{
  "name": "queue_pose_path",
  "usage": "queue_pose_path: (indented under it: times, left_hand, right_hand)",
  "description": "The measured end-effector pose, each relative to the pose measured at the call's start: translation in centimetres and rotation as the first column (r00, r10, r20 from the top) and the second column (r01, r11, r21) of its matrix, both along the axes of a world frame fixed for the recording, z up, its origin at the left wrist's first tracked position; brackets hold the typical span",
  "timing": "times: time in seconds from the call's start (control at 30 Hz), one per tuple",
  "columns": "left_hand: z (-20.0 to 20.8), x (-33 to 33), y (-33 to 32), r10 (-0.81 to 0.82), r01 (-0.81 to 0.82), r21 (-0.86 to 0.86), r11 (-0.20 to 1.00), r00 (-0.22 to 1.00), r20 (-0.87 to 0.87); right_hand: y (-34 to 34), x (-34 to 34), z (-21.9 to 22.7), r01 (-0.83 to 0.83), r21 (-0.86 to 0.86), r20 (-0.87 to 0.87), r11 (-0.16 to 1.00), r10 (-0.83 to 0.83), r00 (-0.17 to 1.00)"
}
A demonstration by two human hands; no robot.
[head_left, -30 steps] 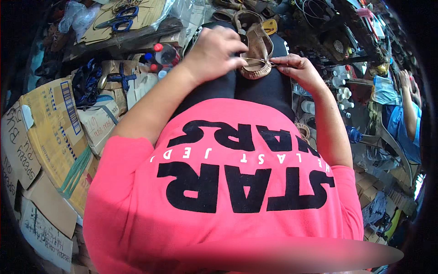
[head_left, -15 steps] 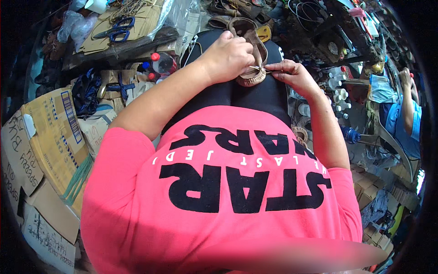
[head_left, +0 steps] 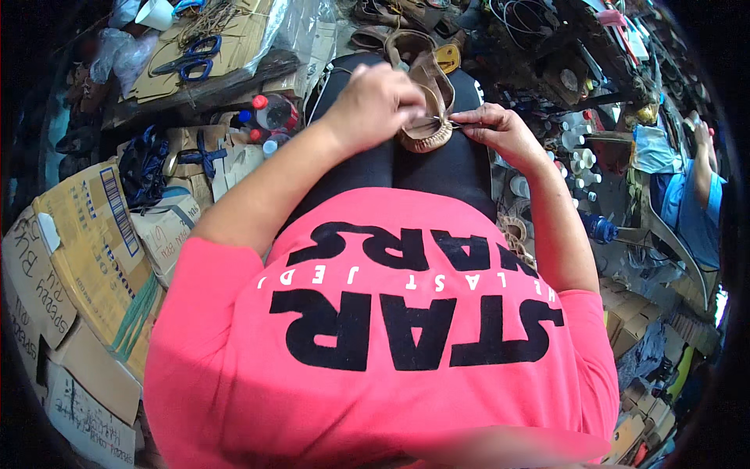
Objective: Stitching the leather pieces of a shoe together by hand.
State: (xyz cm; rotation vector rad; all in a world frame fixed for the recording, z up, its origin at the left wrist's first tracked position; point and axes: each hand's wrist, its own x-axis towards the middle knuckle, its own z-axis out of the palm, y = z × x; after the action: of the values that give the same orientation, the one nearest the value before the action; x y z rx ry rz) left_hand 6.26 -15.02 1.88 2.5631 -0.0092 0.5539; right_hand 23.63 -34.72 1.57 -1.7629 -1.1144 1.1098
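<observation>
A tan moccasin-style shoe (head_left: 427, 141) with a puckered toe seam lies across my dark-trousered thighs, its toe toward me. My right hand (head_left: 500, 129) is at the right side of the toe, thumb and finger pinched together; whatever is between them is too small to make out. A thin pale line, like thread or a needle, shows by the shoe's opening. My left hand (head_left: 373, 105) is at the shoe's left, fingers curled and smeared by motion, so its grip is unclear.
Blue-handled scissors (head_left: 191, 61) lie on cardboard at upper left. A red-capped bottle (head_left: 273, 113) stands beside my left forearm, with cardboard boxes (head_left: 94, 227) further left. Several small white bottles (head_left: 582, 160) are at right. Beyond them is another person's arm (head_left: 701, 164).
My left hand has moved left and slightly down, away from the toe seam. My right hand stays at the toe. The shoe has barely shifted.
</observation>
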Motion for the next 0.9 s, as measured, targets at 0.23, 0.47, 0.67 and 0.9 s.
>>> queue_pose_path:
  times: [0.23, 0.47, 0.67, 0.9]
  left_hand:
    - [-1.5, -0.9, -0.9, 0.066, -0.067, -0.010, 0.998, 0.994, -0.087]
    - [-1.1, 0.5, -2.9, 0.141, -0.224, -0.262, 0.939, 0.943, -0.301]
    - [-0.9, 0.9, -2.5, 0.038, -0.177, -0.356, 0.918, 0.931, -0.363]
    - [0.5, -0.5, -0.9, 0.077, -0.058, 0.085, 0.995, 0.969, -0.235]
  right_hand:
    - [0.6, -0.5, 0.2, 0.024, -0.001, -0.055, 1.000, -0.024, 0.998]
    - [1.0, -1.3, -0.1, 0.128, -0.011, -0.113, 0.992, -0.129, 0.985]
    - [2.6, -1.7, 0.9, 0.135, -0.108, -0.043, 0.985, -0.140, 0.989]
    - [0.3, 0.2, -0.1, 0.178, -0.014, -0.095, 0.984, -0.178, 0.979]
